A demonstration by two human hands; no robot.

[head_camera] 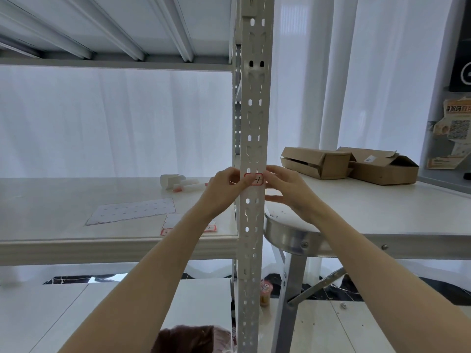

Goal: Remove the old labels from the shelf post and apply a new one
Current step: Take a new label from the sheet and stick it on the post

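On the front face of the shelf post (252, 149), the red-bordered label (255, 179) sits between both hands, the left hand (225, 188) pinching its left edge with thumb and fingertips, the right hand (288, 189) loosely spread, fingertips touching the post's right edge.

Two hands are up at one post (251, 118): the left hand (224, 187) and the right hand (288, 189). One red-edged label (257, 179) is on the post. Two more red-edged labels (167, 231) lie on the shelf (51, 200), beside one backing sheet (132, 211). Two cardboard boxes (318, 161) sit on one table (382, 210). One stool (288, 233) stands beside it.
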